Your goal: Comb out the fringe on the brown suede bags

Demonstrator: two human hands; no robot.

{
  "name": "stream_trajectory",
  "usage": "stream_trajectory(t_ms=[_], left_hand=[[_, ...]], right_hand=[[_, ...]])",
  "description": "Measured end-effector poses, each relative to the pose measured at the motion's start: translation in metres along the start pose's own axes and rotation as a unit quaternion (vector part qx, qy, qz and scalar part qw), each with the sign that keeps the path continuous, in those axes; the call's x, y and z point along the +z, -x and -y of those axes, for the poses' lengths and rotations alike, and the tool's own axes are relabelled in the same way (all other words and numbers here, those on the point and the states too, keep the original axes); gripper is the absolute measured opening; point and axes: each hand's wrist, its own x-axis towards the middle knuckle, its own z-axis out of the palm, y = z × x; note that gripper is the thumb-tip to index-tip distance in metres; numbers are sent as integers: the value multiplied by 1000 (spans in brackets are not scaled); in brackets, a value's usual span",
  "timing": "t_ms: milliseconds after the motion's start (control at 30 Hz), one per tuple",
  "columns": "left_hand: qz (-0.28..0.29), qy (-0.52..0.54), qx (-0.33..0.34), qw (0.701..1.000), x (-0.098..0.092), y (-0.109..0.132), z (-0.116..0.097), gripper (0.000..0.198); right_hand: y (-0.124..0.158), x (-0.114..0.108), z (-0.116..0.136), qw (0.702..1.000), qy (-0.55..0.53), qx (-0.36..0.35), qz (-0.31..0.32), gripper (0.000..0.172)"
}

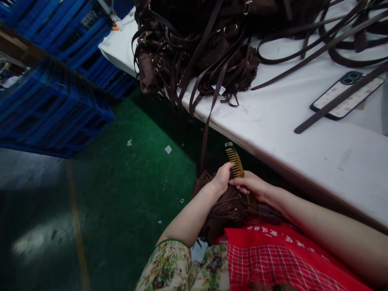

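A dark brown fringed bag (226,208) rests against my lap, below the table edge. Its long strands hang loosely, and a strap rises from it toward the table. My left hand (222,178) is closed on the bag's fringe; most of its fingertips are hidden. Close beside it, almost touching, my right hand (247,185) is closed around a yellowish wide-toothed comb (236,161). The comb's teeth point left, and its upper end stands above both hands. Part of its lower end is covered by my right fingers.
A heap of brown bags (194,52) with straps covers the far side of the white table (273,121). Loose straps and a phone (348,95) lie at right. Blue pallets (51,105) are stacked at left on the green floor (136,194), which has scraps on it.
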Motion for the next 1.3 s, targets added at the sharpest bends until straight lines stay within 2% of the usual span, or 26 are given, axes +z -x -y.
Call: stream_trajectory(t_ms=[100,200,300,400,433,467,500,533,600,633,667,733,833,900,967,1067,1133,1200,1300], left_hand=[[8,-2,38,999,4,2,-3,55],[-23,-69,100,992,2,7,-14,69],[-66,-176,146,971,-9,16,-32,72],[-96,-234,202,946,-23,28,-50,69],[-74,-273,205,937,-26,33,-54,68],[-24,-334,196,922,-29,38,-57,66],[45,-409,182,893,-30,43,-58,62],[114,-485,168,851,-30,46,-57,60],[206,-590,155,765,-27,51,-50,57],[229,-610,154,742,-25,51,-44,54],[248,-608,151,739,-21,51,-36,48],[300,-545,143,770,-14,48,-18,39],[362,-391,135,835,-5,44,7,36],[372,-309,82,871,-3,43,18,36],[361,-260,12,896,-4,43,23,38],[328,-211,-36,920,-10,44,23,38],[319,-183,-47,929,-13,45,20,36],[320,-164,-55,931,-13,48,16,35],[313,-156,-60,935,-11,52,12,35]], right_hand=[[1,-3,-3,999,-31,-15,8,31],[3,-8,-6,997,-57,-40,42,36],[8,-12,-6,995,-61,-50,61,37],[13,-12,-4,995,-58,-47,64,36],[15,-11,-2,995,-58,-50,63,36],[16,-11,-1,995,-59,-57,62,37],[18,-11,-1,994,-60,-64,61,37],[19,-11,0,994,-62,-71,60,38],[22,-13,2,993,-67,-78,58,36],[23,-14,2,993,-69,-78,57,36],[25,-16,3,993,-69,-77,56,36],[28,-19,5,995,-56,-68,54,35],[35,-26,14,998,-4,-22,58,34],[39,-32,23,997,44,-1,57,34],[43,-40,32,991,124,-8,41,32],[50,-54,37,963,266,-50,-7,28],[55,-62,36,948,308,-74,-30,35],[60,-68,33,950,301,-71,-30,40],[68,-72,29,966,254,-25,-41,49]])
